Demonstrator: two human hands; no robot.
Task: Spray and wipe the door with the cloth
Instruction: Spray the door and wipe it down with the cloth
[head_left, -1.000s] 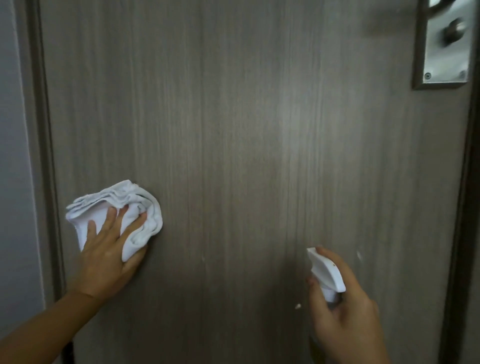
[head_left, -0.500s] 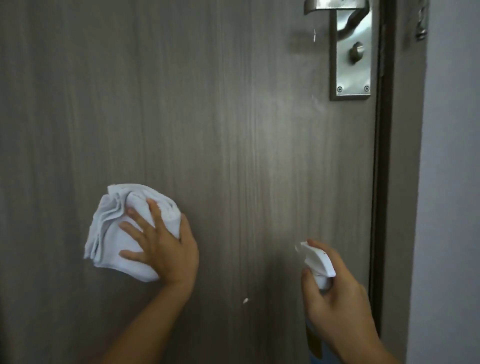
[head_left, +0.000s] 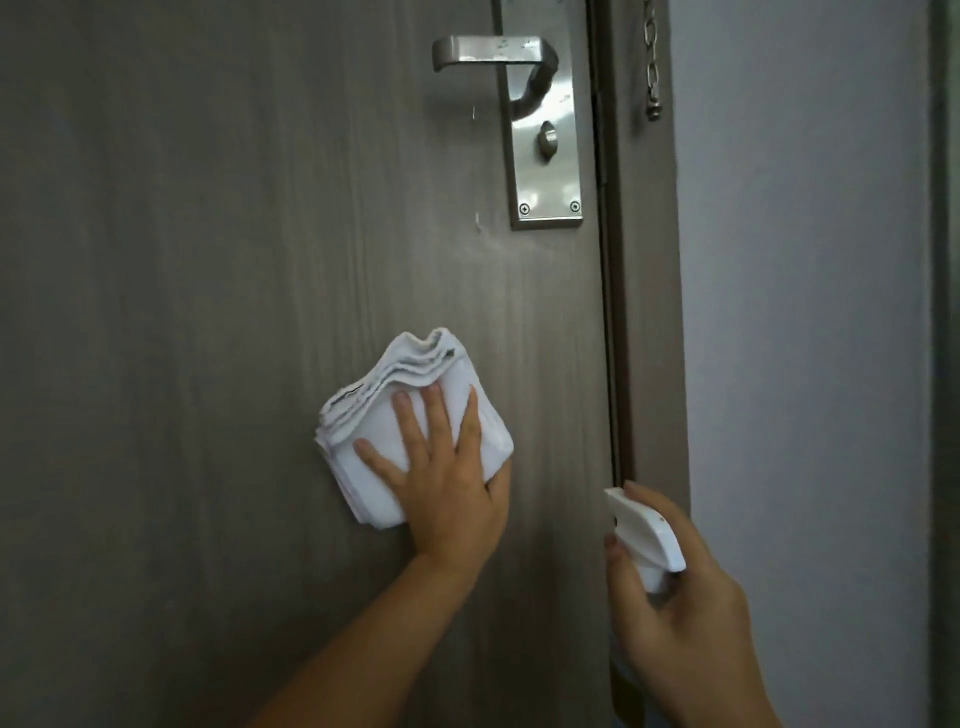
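Note:
A grey-brown wood-grain door (head_left: 234, 260) fills most of the view. My left hand (head_left: 447, 483) presses a folded white cloth (head_left: 395, 410) flat against the door, below and left of the handle, fingers spread over it. My right hand (head_left: 685, 618) grips a spray bottle by its white trigger head (head_left: 644, 535) at the lower right, near the door's edge; the nozzle points toward the door. The bottle's body is hidden behind my hand.
A metal lever handle (head_left: 493, 52) on a long steel plate (head_left: 545, 166) sits at the upper right of the door. The door frame (head_left: 644, 312) runs beside it, with a security chain (head_left: 652, 62) hanging. A pale wall (head_left: 805, 312) lies to the right.
My left hand has slid the cloth rightward across the door, from near the left edge toward the handle side. The view has shifted right and up; my right hand keeps holding the spray bottle.

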